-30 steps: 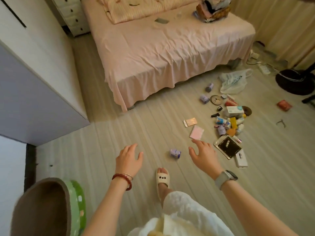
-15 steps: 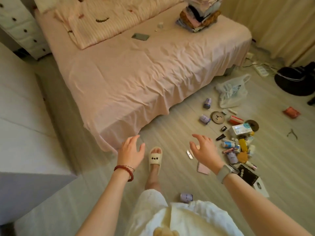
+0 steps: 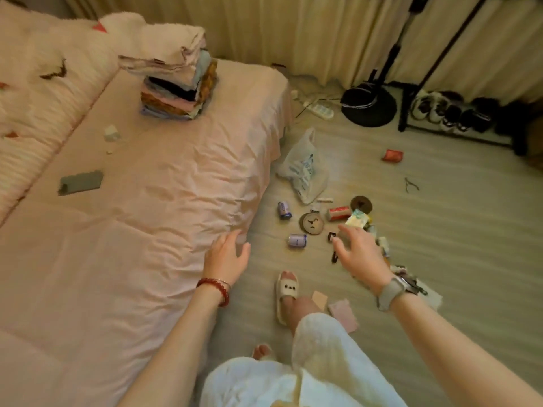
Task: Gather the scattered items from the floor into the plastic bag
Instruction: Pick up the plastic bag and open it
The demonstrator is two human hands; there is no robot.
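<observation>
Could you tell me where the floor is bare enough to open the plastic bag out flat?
The widest bare floor lies right of the plastic bag, bordered by the red packet, the nail clippers and the brown disc. A narrower bare strip runs along the bed, past the purple tin. Around the right hand it is crowded.

Floor (image 3: 440, 230): pale striped boards. Landmark = plastic bag (image 3: 304, 168), lying crumpled just beside bed corner. Near bag, toward viewer: 2 purple cans (image 3: 284, 210) (image 3: 297, 240), round wooden disc (image 3: 312, 224), red tube (image 3: 338, 213), dark round lid (image 3: 361, 204), small box (image 3: 357, 221). Right of bag, well apart: red packet (image 3: 392, 155), nippers (image 3: 410, 185). Beyond bag: power strip (image 3: 320, 108), black fan base (image 3: 368, 107).

Bed (image 3: 161, 215), left of bag: folded clothes stack (image 3: 176, 83), grey phone (image 3: 80, 182), small white item (image 3: 111, 133).
</observation>
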